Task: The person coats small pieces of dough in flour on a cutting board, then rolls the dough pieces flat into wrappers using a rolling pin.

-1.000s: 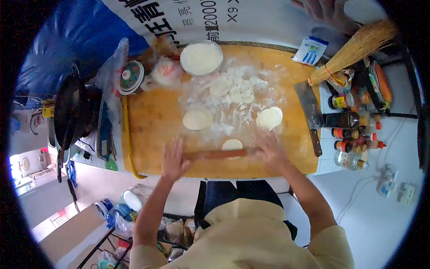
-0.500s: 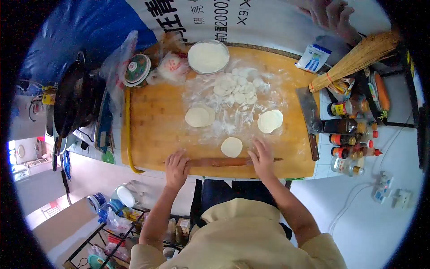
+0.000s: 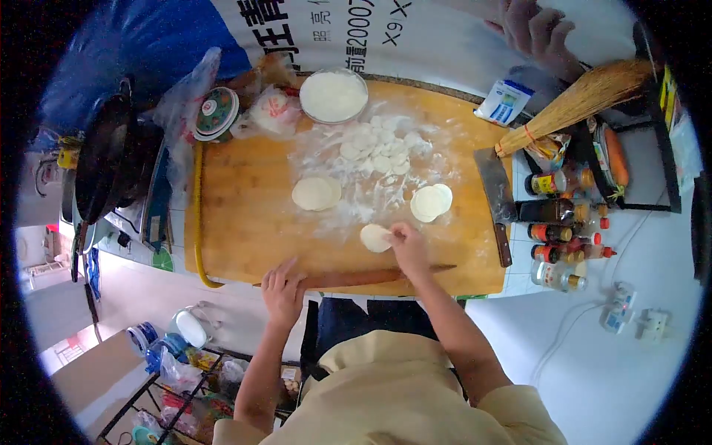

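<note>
My left hand (image 3: 283, 294) rests over the left end of a wooden rolling pin (image 3: 348, 279), fingers bent round it. With its fingertips, my right hand (image 3: 409, 250) pinches the right edge of a round dough wrapper (image 3: 374, 238), just beyond the pin. The pin's tapered right end passes beneath my right wrist. Two small stacks of rolled wrappers, a left stack (image 3: 315, 193) and a right stack (image 3: 431, 202), lie on the floured wooden board (image 3: 245, 230). Behind them, small flattened dough pieces (image 3: 378, 144) sit heaped in flour.
A bowl of flour (image 3: 334, 96) stands at the board's back edge. A cleaver (image 3: 492, 185) lies along the right side, near a straw brush (image 3: 578, 104) and several condiment bottles (image 3: 545, 211). At left are a lidded tin (image 3: 216, 113) and a black wok (image 3: 107, 163).
My right hand has left the pin and moved forward and left to the wrapper's edge. My left hand stays at the pin, which now tilts slightly. The whole view has shifted a little.
</note>
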{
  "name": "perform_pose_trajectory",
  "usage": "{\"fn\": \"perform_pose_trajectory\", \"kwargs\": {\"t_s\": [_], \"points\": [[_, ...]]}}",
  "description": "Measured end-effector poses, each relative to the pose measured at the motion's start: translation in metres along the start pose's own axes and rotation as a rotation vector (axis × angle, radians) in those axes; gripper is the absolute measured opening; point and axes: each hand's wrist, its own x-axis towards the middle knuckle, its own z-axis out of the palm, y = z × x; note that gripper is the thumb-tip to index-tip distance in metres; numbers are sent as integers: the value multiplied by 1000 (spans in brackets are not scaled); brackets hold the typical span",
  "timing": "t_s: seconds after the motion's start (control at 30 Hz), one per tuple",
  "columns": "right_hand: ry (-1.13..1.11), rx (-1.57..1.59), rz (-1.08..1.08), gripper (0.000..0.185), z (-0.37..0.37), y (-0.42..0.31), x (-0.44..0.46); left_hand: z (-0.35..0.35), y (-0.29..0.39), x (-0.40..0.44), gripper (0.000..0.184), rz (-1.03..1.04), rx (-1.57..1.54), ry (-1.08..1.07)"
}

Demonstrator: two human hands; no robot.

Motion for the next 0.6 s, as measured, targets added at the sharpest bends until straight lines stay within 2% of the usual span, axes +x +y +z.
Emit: {"fn": "perform_pose_trajectory", "kwargs": {"t_s": [0.07,0.13,0.2,0.3,0.4,0.5,0.6], "points": [[7,305,254,20,-23,17,11,-1,1,-3,18,1,-10,5],[57,256,112,20,-54,40,33,-1,-1,-5,18,-4,-19,1],[347,115,-76,18,-67,43,56,-1,0,-6,18,-8,-26,-5],[250,11,-74,19,-89,-9,87,-3,4,-1,18,11,-22,-4],[140,-122,-98,19,-59,-13,127,-7,14,8,18,11,-18,-57],[240,-250,-49,19,-25,-17,148,-7,18,10,15,8,-32,-98],[228,-81,-40,17,-12,-9,150,-9,18,8,13,-6,-31,-107]]}}
